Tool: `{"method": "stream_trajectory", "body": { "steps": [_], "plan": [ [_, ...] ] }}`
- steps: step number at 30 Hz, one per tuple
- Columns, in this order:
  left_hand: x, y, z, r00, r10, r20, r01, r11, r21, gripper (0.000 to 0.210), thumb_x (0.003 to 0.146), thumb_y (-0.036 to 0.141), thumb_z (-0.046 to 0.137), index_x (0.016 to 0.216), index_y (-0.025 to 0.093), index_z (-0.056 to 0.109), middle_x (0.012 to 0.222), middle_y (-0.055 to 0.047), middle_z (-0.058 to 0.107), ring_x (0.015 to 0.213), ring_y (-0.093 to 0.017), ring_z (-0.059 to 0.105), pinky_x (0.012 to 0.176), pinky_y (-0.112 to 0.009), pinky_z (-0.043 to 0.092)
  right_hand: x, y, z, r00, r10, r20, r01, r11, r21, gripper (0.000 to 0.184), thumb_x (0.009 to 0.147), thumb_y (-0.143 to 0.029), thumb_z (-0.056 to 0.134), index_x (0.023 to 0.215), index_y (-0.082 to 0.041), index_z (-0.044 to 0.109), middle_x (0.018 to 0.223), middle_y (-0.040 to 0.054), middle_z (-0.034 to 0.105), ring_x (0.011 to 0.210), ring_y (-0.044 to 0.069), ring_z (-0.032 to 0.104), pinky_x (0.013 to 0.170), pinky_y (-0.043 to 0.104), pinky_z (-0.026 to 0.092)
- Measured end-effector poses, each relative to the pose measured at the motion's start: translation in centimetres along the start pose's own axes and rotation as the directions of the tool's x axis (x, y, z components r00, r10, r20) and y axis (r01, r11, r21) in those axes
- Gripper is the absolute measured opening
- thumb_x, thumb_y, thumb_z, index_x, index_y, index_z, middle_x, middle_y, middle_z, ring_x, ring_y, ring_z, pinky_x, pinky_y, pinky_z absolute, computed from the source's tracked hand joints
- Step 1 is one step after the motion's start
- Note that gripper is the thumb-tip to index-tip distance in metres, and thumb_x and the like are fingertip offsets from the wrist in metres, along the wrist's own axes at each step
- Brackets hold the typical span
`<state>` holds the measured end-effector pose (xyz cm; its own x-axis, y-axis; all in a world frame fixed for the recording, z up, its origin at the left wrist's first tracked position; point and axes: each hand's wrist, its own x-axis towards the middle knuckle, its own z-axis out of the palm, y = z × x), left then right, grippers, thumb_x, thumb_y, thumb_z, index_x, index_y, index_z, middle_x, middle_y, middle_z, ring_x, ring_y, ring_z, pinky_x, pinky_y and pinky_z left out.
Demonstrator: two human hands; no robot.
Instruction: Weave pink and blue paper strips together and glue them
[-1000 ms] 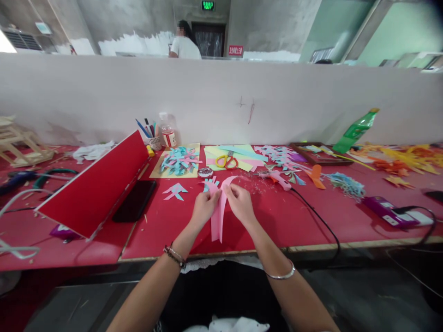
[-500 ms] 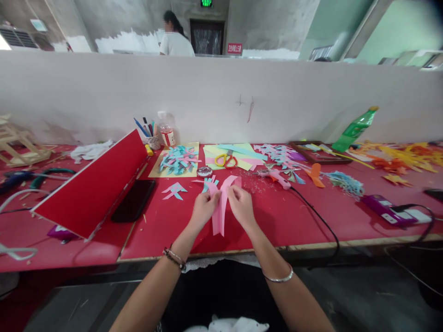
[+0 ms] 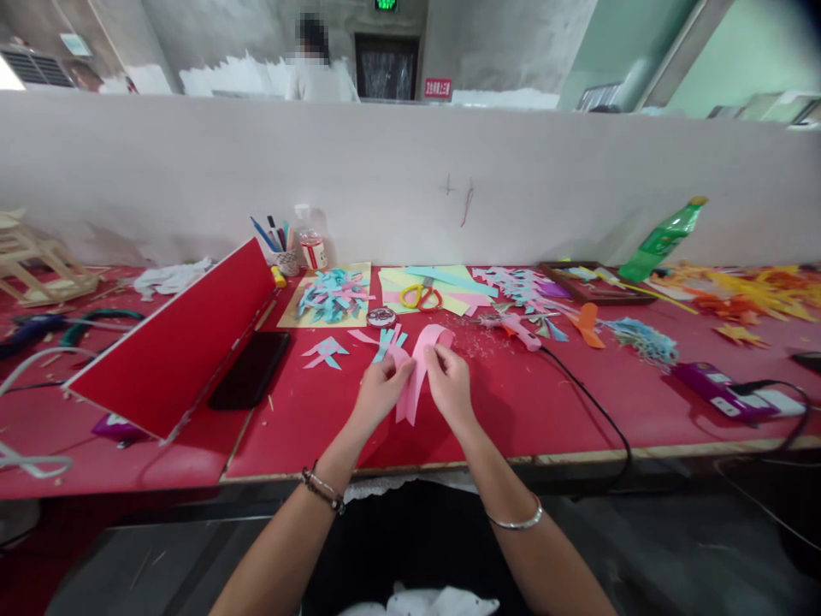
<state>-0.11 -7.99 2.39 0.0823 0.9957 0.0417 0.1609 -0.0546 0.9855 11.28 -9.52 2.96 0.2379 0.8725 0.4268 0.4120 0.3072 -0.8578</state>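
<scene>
Between my hands is a pink paper strip (image 3: 411, 395), bent over at the top with its ends hanging down. My left hand (image 3: 380, 389) pinches its left side, fingers closed. On the other side my right hand (image 3: 451, 381) is closed on the strip's right part. Just beyond my left hand lie small blue paper strips (image 3: 388, 340). A folded pink and blue paper piece (image 3: 326, 352) rests to the left on the red tabletop. Yellow and red scissors (image 3: 422, 296) lie behind my hands on coloured paper sheets (image 3: 398, 279).
A pink glue gun (image 3: 518, 331) with a black cord lies right of my hands. Leftward are a black phone (image 3: 251, 370) and a standing red board (image 3: 180, 342). A green bottle (image 3: 664, 241) leans at the back right. Cut strips (image 3: 330, 297) lie heaped on yellow paper.
The pink strip's upper part has opened into a wider loop, and its lower ends sit slightly higher. My hands have barely shifted. The person behind the partition has turned.
</scene>
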Motion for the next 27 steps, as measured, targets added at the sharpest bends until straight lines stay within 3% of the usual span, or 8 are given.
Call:
{"method": "stream_trajectory", "body": {
  "steps": [3,6,15,17,21,27],
  "plan": [
    [0.2,-0.4,-0.1,0.994,0.106,-0.033,-0.102,0.989,0.108,0.037,0.071,0.041,0.046,0.046,0.016,0.036,0.046,0.006,0.025,0.046,-0.006,0.024,0.044,-0.021,0.018,-0.2,-0.2,0.0,0.997,-0.005,0.083,0.004,1.000,0.005,0.031,0.078,-0.037,0.039,0.054,-0.018,0.033,0.048,-0.0053,0.029,0.046,0.008,0.032,0.045,0.021,0.024],
    [0.3,-0.6,-0.2,0.988,0.135,-0.080,-0.126,0.986,0.105,0.037,0.071,0.043,0.046,0.047,0.016,0.037,0.046,0.005,0.026,0.046,-0.007,0.025,0.044,-0.021,0.019,-0.4,-0.3,0.0,0.990,-0.022,0.140,0.031,0.998,-0.062,0.031,0.078,-0.035,0.039,0.052,-0.018,0.033,0.046,-0.0052,0.030,0.045,0.008,0.032,0.045,0.022,0.022],
    [0.1,-0.5,0.1,0.987,0.006,-0.158,-0.027,0.991,-0.134,0.036,0.069,0.046,0.049,0.061,0.012,0.054,0.052,0.004,0.043,0.050,-0.008,0.036,0.047,-0.019,0.028,-0.8,-0.4,0.7,0.997,-0.005,0.072,0.006,1.000,-0.011,0.031,0.079,-0.033,0.036,0.053,-0.018,0.030,0.047,-0.0053,0.028,0.046,0.008,0.030,0.045,0.021,0.021],
    [-0.1,-0.3,0.1,0.992,-0.004,-0.124,-0.016,0.987,-0.160,0.036,0.068,0.047,0.050,0.061,0.012,0.055,0.053,0.003,0.046,0.051,-0.008,0.038,0.049,-0.019,0.029,-0.8,-0.4,0.7,0.999,0.005,0.048,-0.005,1.000,-0.001,0.031,0.079,-0.034,0.036,0.053,-0.019,0.029,0.048,-0.0055,0.027,0.046,0.008,0.030,0.045,0.021,0.021],
    [-0.3,-0.3,0.0,1.000,0.009,-0.030,-0.011,0.998,-0.068,0.038,0.067,0.047,0.051,0.052,0.012,0.050,0.048,0.004,0.041,0.047,-0.007,0.034,0.046,-0.019,0.026,-0.7,-0.5,0.6,0.999,0.035,0.026,-0.036,0.998,0.050,0.031,0.079,-0.037,0.036,0.054,-0.019,0.030,0.049,-0.0053,0.029,0.047,0.008,0.031,0.045,0.021,0.024],
    [-0.3,-0.6,-0.2,0.990,0.102,-0.093,-0.097,0.994,0.048,0.037,0.070,0.044,0.047,0.050,0.013,0.045,0.046,0.005,0.032,0.047,-0.007,0.029,0.045,-0.020,0.022,-1.3,-0.4,0.5,0.987,-0.019,0.160,0.038,0.993,-0.114,0.031,0.079,-0.037,0.038,0.055,-0.018,0.038,0.047,-0.0043,0.036,0.045,0.009,0.036,0.046,0.021,0.023]
  ]
}}
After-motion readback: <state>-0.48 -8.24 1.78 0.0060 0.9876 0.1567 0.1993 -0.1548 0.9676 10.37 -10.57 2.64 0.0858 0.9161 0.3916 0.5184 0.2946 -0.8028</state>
